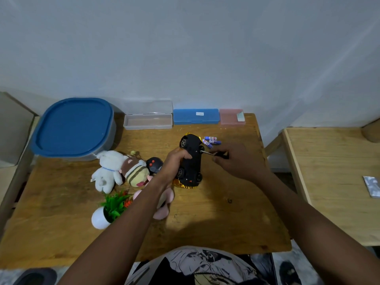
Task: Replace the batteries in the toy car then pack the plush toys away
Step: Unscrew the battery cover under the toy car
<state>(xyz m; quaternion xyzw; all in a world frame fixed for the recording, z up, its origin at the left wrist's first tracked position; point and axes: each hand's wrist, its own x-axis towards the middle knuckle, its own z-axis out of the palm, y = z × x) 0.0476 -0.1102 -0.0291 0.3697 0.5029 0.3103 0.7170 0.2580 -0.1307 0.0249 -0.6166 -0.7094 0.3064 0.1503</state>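
Note:
The toy car (192,159) lies on its side near the middle of the wooden table (216,219), its black underside and wheels facing right. My left hand (174,161) grips its left flank. My right hand (232,161) holds a small screwdriver (213,153), whose tip touches the car's underside. Several blue and white batteries (211,140) lie just behind the car. A white plush (108,169), a striped brown plush (135,171) and a pink plush (164,204), partly under my left forearm, lie to the left.
A large tub with a blue lid (74,128) stands at the back left. An open clear case (148,118), a blue case (195,116) and a pink case (232,116) line the wall. A black remote (154,164) and a small potted plant (111,208) sit left of the car.

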